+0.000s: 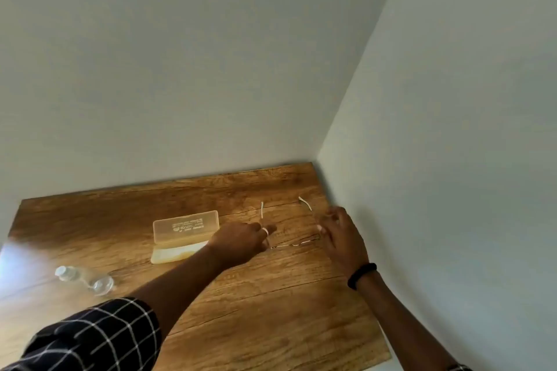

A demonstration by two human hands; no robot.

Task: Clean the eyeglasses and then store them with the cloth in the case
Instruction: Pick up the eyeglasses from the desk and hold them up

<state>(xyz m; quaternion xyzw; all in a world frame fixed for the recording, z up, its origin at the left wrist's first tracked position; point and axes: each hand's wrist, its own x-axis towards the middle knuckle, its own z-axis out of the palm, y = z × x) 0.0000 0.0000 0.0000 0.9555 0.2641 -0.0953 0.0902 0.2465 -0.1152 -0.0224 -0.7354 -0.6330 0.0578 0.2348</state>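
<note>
My left hand (241, 238) reaches across the table (271, 295), a slab of warm brown wood with dark, wavy grain and long cracks running through it. Its fingers curl around the left side of the glasses (294, 242), where the lens meets its temple arm; I seem to be pinching the frame there, though blur keeps me from being sure how firm the grip is. My right hand (340, 235) comes in from the other side with fingers loosely spread beside the right temple arm, touching or nearly touching it; I cannot tell whether it has closed on anything. The glasses are thin and wiry, pale metal, with clear lenses that almost vanish against the wood; both arms are unfolded and point away from me toward the wall (180, 69), which is smooth and grey. To the left of my left hand lies the case (185, 227), a frosted, translucent plastic box, long and rectangular with rounded corners and faint print on it. Just in front of it, touching its near edge, sits the cloth (174, 253), soft, pale yellow and rumpled. Further left, well apart, a clear bottle (86, 278) lies on its side. A black band (361, 275) circles my right wrist, and a dark checked sleeve (99, 337) covers my left arm.
</note>
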